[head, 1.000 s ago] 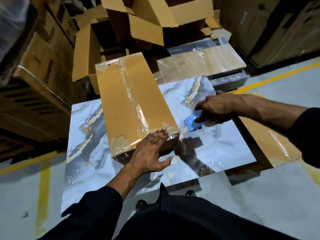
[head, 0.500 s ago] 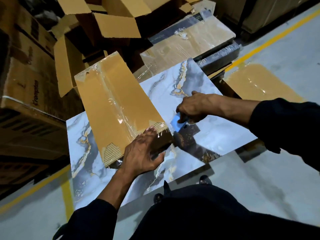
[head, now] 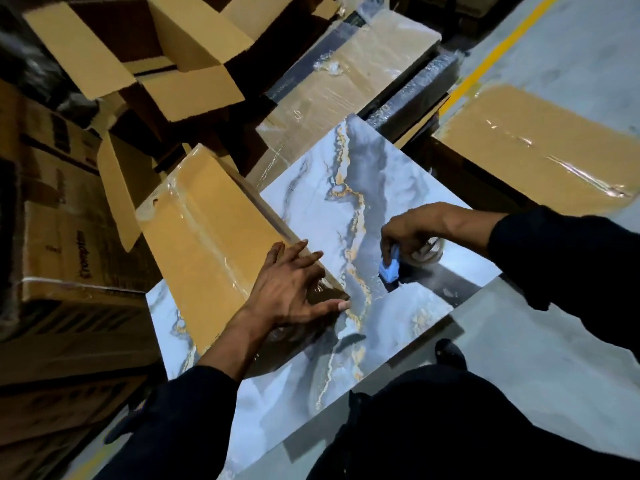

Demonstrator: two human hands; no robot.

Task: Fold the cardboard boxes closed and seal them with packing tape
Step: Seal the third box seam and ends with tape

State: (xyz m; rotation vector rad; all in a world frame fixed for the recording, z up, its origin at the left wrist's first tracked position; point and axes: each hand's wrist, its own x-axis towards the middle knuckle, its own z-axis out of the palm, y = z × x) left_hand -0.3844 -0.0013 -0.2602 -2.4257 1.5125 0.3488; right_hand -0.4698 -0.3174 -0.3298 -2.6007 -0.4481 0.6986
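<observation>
Right now my left hand [head: 294,289] lies flat and spread wide on the near end of the long cardboard box [head: 207,237], palm down over the taped corner, fingers fanned toward the right edge and gripping nothing. That box is closed, its top glossy with clear tape [head: 204,233] running down the middle seam, and it lies slantwise across the marbled worktop [head: 325,188], its far end reaching out past the slab's edge toward the heap of open cartons [head: 194,46]. My right hand [head: 412,230] is curled shut around the tape dispenser [head: 389,268], whose blue body pokes out below my fingers, with the roll of tape [head: 427,252] showing just behind my palm; it sits low over the worktop, apart from the box and to its right. Beyond the slab lies a plastic-wrapped flat package [head: 346,81]. Another sealed box [head: 540,143] lies off to the far right, beside the yellow floor line [head: 498,46]. Printed cartons [head: 69,220] are stacked along my left.
</observation>
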